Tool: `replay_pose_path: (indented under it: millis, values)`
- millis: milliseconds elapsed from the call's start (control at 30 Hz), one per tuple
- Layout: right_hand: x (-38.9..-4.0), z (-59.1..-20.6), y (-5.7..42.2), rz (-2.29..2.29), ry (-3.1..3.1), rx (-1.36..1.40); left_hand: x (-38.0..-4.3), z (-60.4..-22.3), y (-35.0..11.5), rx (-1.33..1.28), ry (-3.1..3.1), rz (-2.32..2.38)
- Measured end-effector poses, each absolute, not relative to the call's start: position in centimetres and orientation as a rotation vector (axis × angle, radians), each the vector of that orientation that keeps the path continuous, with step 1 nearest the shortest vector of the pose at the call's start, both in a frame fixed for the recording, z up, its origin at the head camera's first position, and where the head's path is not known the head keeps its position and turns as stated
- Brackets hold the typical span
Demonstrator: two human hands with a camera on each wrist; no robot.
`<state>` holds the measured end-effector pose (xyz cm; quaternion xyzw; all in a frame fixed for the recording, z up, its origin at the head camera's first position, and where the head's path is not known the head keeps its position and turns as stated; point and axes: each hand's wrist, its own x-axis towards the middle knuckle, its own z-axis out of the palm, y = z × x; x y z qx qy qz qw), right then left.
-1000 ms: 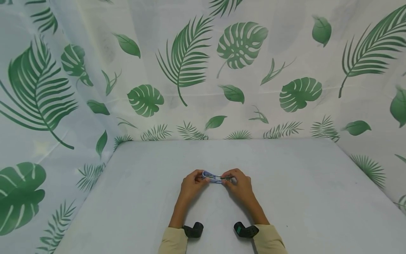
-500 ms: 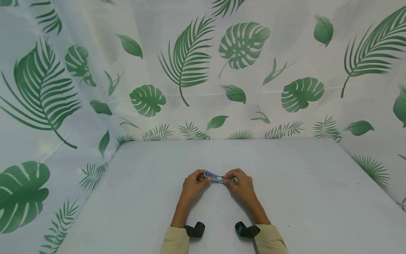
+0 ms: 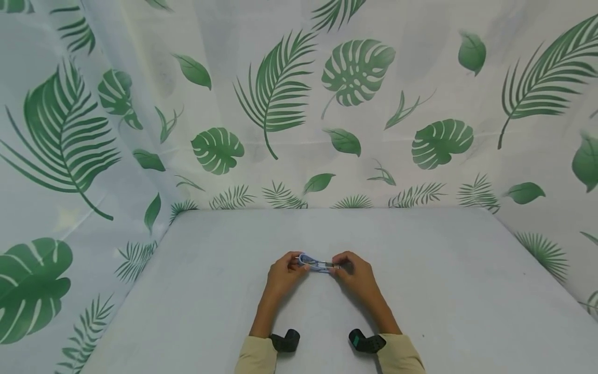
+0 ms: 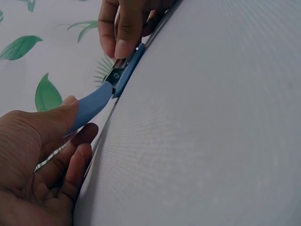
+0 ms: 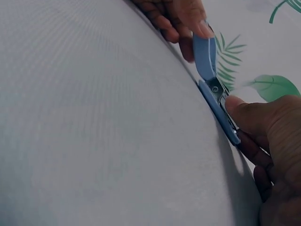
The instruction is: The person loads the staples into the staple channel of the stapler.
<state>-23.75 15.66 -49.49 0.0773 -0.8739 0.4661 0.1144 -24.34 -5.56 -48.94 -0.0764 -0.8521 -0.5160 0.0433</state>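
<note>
A small blue stapler, swung open at its metal hinge, is held between both hands just above the white table. My left hand pinches its curved blue top cover between thumb and fingers. At the other end, my right hand has its thumb on the metal magazine, with fingers under the straight blue base. Between the hands, the riveted hinge shows bare. The right fingers partly cover the magazine, so its inside is hidden.
The white tabletop spreads around both arms. White cloth with green leaf prints hangs behind and along the sides. A black wrist device sits on the left wrist and another device on the right.
The right fingers have shifted slightly to the right along the stapler, showing more of its metal part. The left hand keeps its hold, and the head view has tilted a little.
</note>
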Motion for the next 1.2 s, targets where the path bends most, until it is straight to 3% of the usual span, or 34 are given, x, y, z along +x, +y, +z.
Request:
replay_pose_path:
  millis: [567, 867, 1200]
  values:
    - [-23.8, -50.3, 15.8, 1.184, -2.547, 0.256, -24.0, -49.0, -4.9, -0.271, -2.553, -1.629]
    - [-23.8, -50.3, 15.5, 1.145, -2.508, 0.273, -24.5, -48.9, -3.3, -0.465, -2.384, -1.872]
    - [-24.1, -50.1, 15.7, 1.123, -2.511, 0.292, -25.1, -47.9, -1.1, -0.483, -2.484, -1.563]
